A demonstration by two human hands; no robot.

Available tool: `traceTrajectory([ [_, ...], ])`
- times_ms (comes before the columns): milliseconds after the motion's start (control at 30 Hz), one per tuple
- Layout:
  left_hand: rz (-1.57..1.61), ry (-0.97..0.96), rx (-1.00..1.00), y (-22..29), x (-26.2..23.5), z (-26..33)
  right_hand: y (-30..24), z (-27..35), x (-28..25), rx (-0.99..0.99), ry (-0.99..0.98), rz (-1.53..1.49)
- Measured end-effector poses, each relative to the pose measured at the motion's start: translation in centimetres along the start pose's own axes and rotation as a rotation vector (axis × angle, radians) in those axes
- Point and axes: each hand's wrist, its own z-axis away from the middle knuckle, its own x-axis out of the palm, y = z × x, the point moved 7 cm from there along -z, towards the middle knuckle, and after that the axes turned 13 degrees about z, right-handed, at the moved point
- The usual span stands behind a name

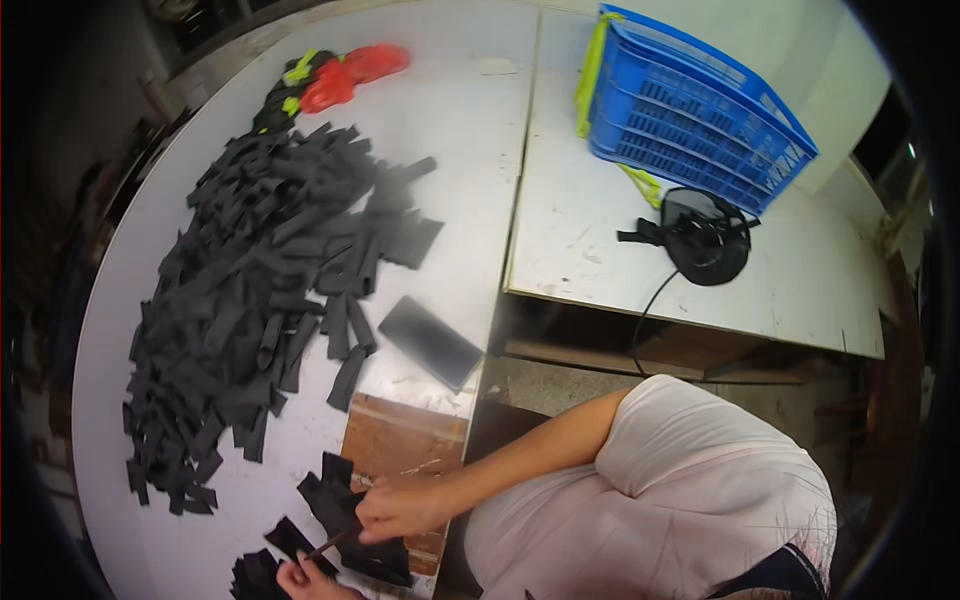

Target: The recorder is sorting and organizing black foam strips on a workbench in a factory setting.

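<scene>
My right hand is closed in a fist over dark fabric pieces at the front of the table; what lies inside its fingers is hidden. Lower and to the left, my left hand pinches one end of a thin dark strip, which points toward my right hand. Whether the strip is cloth or a tool I cannot tell. Next to my left hand is a small stack of black fabric pieces. Beyond both hands spreads a large heap of short black fabric tubes.
A phone lies beside the heap, above a brown board. Farther back are a red plastic bag and yellow-green strips. On the right-hand white table stand a blue crate and a black mesh item with a cable.
</scene>
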Motion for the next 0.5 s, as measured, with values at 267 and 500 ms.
traceTrajectory([
  [267,0.157,-0.443,-0.06,7.4,5.2,6.9,0.8,0.6,4.9,0.299,-0.065,-0.784],
  [500,0.575,-0.351,-1.294,-12.1,1.0,9.8,0.9,1.2,0.2,0.194,0.331,-0.545],
])
